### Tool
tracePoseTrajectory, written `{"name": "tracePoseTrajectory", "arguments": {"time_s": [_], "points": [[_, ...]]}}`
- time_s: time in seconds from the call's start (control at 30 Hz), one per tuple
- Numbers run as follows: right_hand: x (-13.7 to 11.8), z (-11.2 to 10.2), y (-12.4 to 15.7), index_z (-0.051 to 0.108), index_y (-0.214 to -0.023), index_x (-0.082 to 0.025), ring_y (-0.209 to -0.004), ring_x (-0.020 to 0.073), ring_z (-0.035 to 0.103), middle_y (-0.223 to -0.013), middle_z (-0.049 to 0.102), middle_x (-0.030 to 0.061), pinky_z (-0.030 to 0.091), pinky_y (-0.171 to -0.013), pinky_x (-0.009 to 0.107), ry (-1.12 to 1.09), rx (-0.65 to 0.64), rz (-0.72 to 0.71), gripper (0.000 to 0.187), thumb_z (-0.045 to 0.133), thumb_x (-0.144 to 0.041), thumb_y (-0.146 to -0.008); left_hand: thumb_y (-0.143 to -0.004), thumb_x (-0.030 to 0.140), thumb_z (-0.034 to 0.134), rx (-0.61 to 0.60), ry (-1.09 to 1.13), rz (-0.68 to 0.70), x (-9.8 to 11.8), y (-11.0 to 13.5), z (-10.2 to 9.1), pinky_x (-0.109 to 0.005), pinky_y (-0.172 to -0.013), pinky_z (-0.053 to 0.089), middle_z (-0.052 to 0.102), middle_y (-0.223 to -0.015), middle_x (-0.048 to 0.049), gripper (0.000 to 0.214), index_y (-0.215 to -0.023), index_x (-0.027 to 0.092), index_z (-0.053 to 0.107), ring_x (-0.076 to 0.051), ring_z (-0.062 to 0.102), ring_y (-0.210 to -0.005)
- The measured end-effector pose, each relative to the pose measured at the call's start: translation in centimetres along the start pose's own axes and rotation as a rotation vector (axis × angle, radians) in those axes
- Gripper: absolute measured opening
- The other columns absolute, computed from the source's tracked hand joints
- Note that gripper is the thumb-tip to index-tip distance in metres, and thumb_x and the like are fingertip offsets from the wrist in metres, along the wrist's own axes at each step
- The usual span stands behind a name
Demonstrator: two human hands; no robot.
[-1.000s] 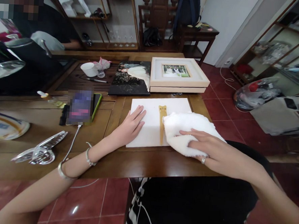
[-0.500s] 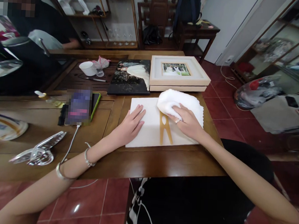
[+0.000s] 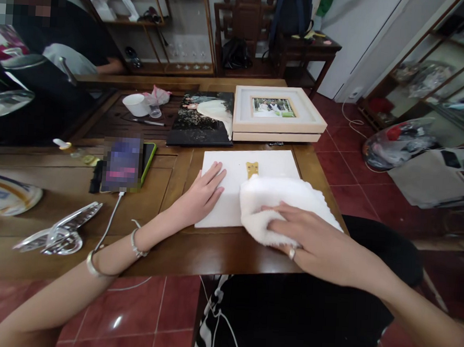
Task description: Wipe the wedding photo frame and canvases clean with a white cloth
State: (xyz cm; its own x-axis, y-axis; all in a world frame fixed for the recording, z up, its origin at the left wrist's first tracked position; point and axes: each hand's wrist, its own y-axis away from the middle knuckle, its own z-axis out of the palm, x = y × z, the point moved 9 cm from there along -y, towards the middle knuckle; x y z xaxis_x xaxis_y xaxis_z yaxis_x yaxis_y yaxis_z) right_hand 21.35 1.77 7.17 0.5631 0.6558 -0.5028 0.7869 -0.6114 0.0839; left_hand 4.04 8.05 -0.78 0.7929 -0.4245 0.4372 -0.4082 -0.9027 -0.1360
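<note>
A white rectangular board [image 3: 221, 215] lies at the table's front edge. My left hand [image 3: 206, 193] rests flat on its left side, fingers stretched out. In my right hand [image 3: 303, 233] is a bunched white cloth [image 3: 278, 194], pressed over the board's lower right part and spilling past its edge. Above the cloth shows the tip of a flat golden-yellow piece [image 3: 251, 169] fixed or lying on the board; the cloth hides its two lower legs.
Behind the board are a dark photo panel [image 3: 204, 119] and a pale wooden picture frame [image 3: 277, 129]. To the left lie a phone [image 3: 148, 163], a dropper bottle [image 3: 79, 156] and a shiny silver object [image 3: 63, 231]. A person [image 3: 75, 33] sits at the far left.
My right hand has drawn the cloth down toward me over the board, uncovering the golden piece's top and covering its legs. My left hand has stayed put.
</note>
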Motion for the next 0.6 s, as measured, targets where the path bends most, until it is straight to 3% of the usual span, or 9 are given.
{"name": "tracePoseTrajectory", "arguments": {"time_s": [0.13, 0.27, 0.43, 0.6], "points": [[-0.9, 0.2, 1.0, 0.065, -0.095, -0.026, -0.123, 0.0247, 0.056, -0.123, 0.067, 0.0025, 0.048, -0.097, 0.037, -0.031, -0.057, -0.040, 0.036, 0.047, -0.003, -0.073, -0.102, 0.029, 0.029, -0.002, -0.001, 0.004, 0.2, 0.0, -0.1, -0.056, -0.119, 0.019, 0.027, -0.160, -0.0196, 0.049, -0.148, 0.012, 0.035, -0.030, 0.016, -0.150], [1.1, 0.1, 0.1, 0.066, -0.105, -0.025, -0.118, 0.0268, 0.060, -0.119, 0.069, 0.0052, 0.051, -0.093, 0.040, -0.040, -0.028, 0.022, 0.033, 0.046, -0.011, -0.083, -0.102, 0.029, 0.030, 0.003, -0.003, 0.011, 0.2, 0.0, -0.2, -0.057, -0.118, 0.019, 0.027, -0.160, -0.0193, 0.049, -0.148, 0.013, 0.034, -0.030, 0.017, -0.150], [4.0, -0.5, -2.7, 0.064, -0.117, -0.024, -0.130, 0.0301, 0.051, -0.125, 0.067, 0.0071, 0.043, -0.104, 0.048, 0.032, 0.106, 0.059, 0.032, 0.043, -0.024, -0.093, -0.102, 0.029, 0.029, 0.004, -0.005, 0.003, 0.0, 0.0, 0.0, -0.055, -0.119, 0.018, 0.027, -0.160, -0.0203, 0.050, -0.148, 0.010, 0.036, -0.029, 0.017, -0.150], [6.0, -1.5, -6.4, 0.065, -0.112, -0.021, -0.122, 0.0308, 0.055, -0.119, 0.068, 0.0091, 0.043, -0.103, 0.048, 0.113, 0.206, -0.007, 0.030, 0.040, -0.027, -0.096, -0.103, 0.030, 0.029, -0.007, -0.006, 0.002, 0.0, 0.0, -0.1, -0.054, -0.120, 0.018, 0.026, -0.160, -0.0203, 0.050, -0.148, 0.008, 0.036, -0.029, 0.016, -0.151]]}}
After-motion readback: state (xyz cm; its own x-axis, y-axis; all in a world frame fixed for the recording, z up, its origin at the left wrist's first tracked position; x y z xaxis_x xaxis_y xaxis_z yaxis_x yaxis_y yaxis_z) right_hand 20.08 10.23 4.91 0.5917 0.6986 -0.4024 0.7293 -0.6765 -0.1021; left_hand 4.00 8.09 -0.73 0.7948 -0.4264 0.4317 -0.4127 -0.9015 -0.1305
